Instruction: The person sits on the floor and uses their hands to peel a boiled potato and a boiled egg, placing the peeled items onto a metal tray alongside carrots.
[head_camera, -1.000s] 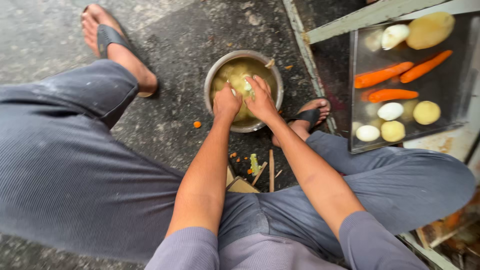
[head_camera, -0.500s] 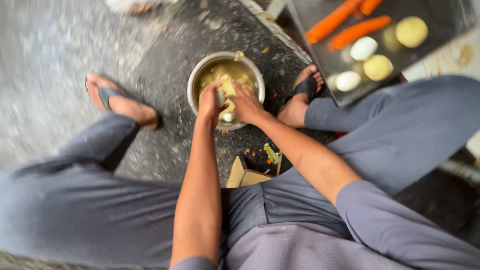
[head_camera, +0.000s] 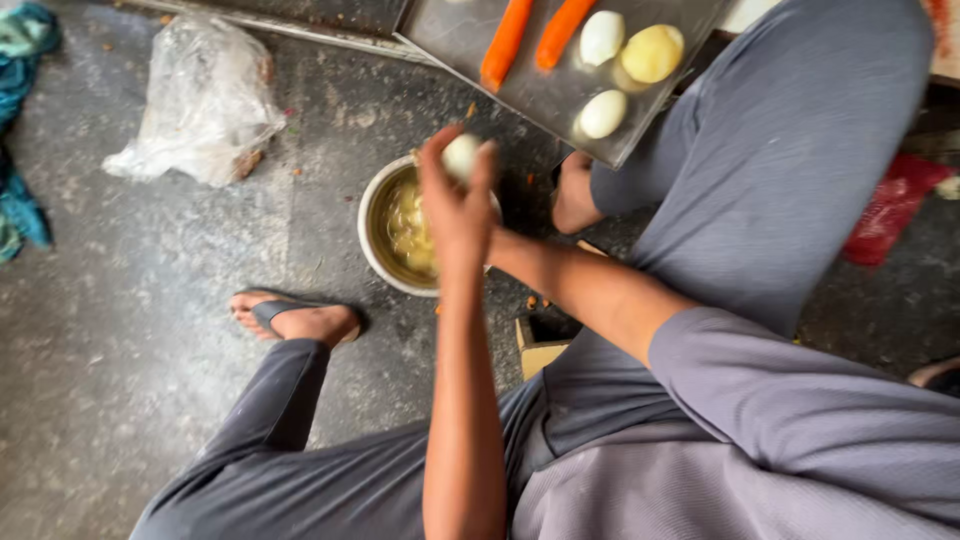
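Pale peeled potato, round, smooth, wet

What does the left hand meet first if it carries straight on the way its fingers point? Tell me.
Likely the grey metal tray above the steel bowl. The left hand, holding a pale peeled potato, points up-frame toward its near edge beside the orange carrots; depth is unclear.

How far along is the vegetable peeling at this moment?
Done: three pale peeled potatoes and two orange carrots lie on the grey metal tray. In hand: the left hand lifts a peeled whitish potato above the round steel bowl of yellowish water; the right hand is hidden behind it. Left: pieces, hard to identify, remain in the bowl.
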